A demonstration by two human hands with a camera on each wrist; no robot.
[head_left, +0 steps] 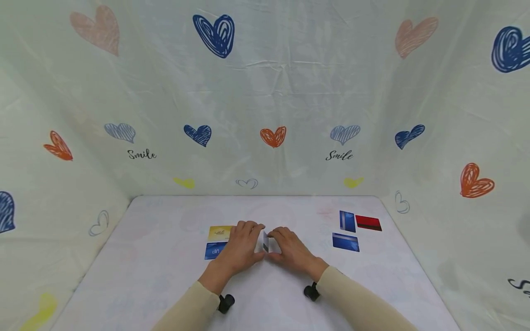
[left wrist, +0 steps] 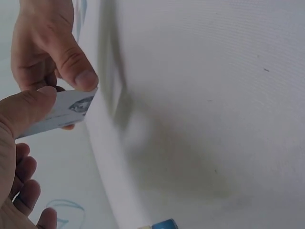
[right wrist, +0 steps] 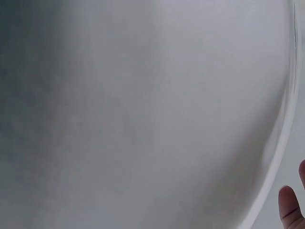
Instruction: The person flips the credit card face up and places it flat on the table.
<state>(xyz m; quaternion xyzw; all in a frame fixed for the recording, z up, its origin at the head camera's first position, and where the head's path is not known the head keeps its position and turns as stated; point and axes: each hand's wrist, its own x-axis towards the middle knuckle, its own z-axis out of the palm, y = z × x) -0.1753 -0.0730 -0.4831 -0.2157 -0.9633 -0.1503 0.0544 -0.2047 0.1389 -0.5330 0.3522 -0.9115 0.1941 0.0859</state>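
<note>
A pale silvery card (head_left: 265, 241) stands on edge between my two hands, close over the table. My left hand (head_left: 241, 246) pinches one end of it, the thumb lying across its face in the left wrist view. At the card's far corner, my right hand (head_left: 293, 253) holds it with the thumb and the fingers behind. A dark printed picture shows on the card (left wrist: 62, 112) in the left wrist view. The right wrist view catches only fingertips (right wrist: 289, 205) at its lower right edge. Beside my left hand lie a yellow card (head_left: 218, 233) and a blue card (head_left: 214, 251), partly covered.
Over on the right of the white table (head_left: 165, 276) lie an upright blue card (head_left: 347, 221), a red card (head_left: 368, 223) and another blue card (head_left: 345, 242). A heart-printed curtain (head_left: 265, 92) hangs round the table's back and sides.
</note>
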